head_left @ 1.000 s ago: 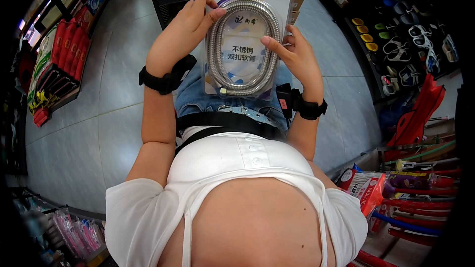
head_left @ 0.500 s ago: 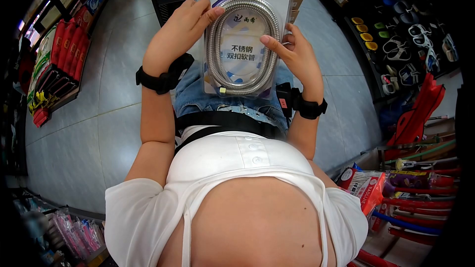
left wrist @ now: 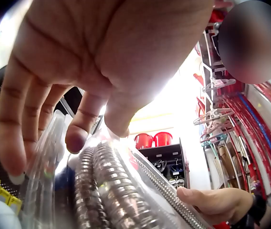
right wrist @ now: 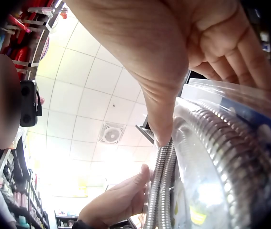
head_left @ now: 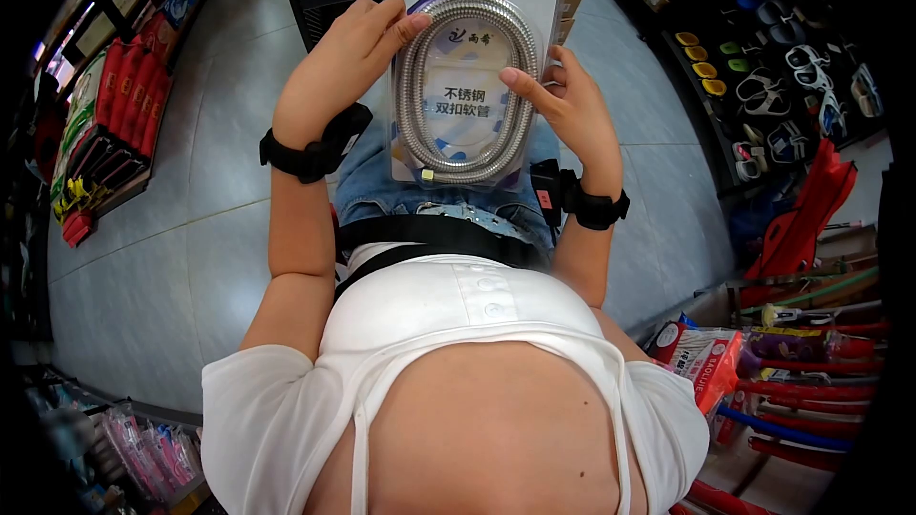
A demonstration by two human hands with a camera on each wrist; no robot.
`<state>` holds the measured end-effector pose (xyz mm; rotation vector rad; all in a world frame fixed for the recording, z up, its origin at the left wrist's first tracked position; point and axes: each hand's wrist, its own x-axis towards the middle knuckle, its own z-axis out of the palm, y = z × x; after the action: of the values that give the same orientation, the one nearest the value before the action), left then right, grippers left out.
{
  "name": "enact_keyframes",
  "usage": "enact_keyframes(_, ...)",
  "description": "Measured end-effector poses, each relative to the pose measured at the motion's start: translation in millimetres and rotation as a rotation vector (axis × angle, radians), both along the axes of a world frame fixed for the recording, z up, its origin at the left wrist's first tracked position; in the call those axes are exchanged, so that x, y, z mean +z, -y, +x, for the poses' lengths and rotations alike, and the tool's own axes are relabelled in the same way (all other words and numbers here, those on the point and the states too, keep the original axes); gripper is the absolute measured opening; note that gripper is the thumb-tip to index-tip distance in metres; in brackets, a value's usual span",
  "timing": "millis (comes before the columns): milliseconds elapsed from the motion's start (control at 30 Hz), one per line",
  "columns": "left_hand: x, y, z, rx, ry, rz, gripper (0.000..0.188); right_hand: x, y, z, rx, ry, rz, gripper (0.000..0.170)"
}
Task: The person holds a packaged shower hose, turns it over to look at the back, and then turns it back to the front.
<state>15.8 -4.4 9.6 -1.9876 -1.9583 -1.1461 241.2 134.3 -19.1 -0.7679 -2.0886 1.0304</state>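
Together, the bare left hand (head_left: pixel 345 59) and right hand (head_left: pixel 572 107) grip 1 clear rectangular plastic pack (head_left: pixel 465 129) around coiled, ribbed silver metal hose (head_left: pixel 412 100).

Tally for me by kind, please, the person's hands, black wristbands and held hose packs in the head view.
Hands: 2 (left hand, right hand)
Black wristbands: 2 (left wristband, right wristband)
Held hose pack: 1
Total: 5

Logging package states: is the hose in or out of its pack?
In. The hose lies coiled inside the pack, whose clear front covers it in the head and both wrist views.
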Motion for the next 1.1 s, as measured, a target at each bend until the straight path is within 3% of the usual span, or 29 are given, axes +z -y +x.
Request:
enact_keyframes(500,3.5,-0.9,5.2,0.016,0.120,-0.053,0.042,2.3,3.6,3.3,0.016,-0.010,0.002,0.085)
enact_keyframes(1100,2.8,0.4,6.6,0.007,0.081,-0.010,0.042,1.3,0.0,3.5,0.042,-0.012,-0.028,0.088)
